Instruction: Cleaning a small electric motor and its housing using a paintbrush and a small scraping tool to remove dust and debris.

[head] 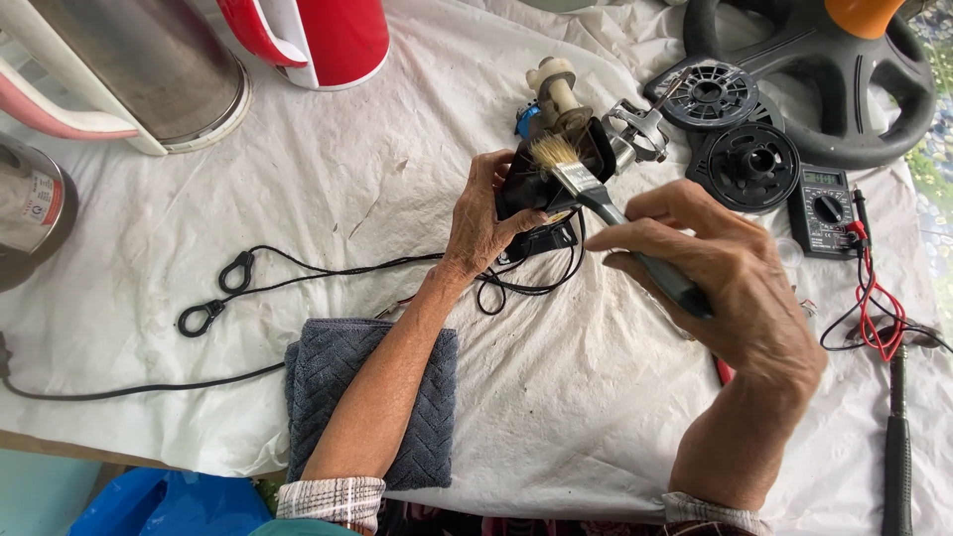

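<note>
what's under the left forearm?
A folded grey towel lies on the white cloth under the left forearm. Whatever lies beneath the towel is hidden.

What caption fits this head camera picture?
Right hand brushes a black part held by the left hand.

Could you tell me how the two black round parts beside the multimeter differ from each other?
The upper round part shows fine radial ribs and a flat hub; the lower round part has a plainer face with a raised central collar. The upper one partly overlaps the grey wheel-shaped frame. Both are black plastic.
</note>
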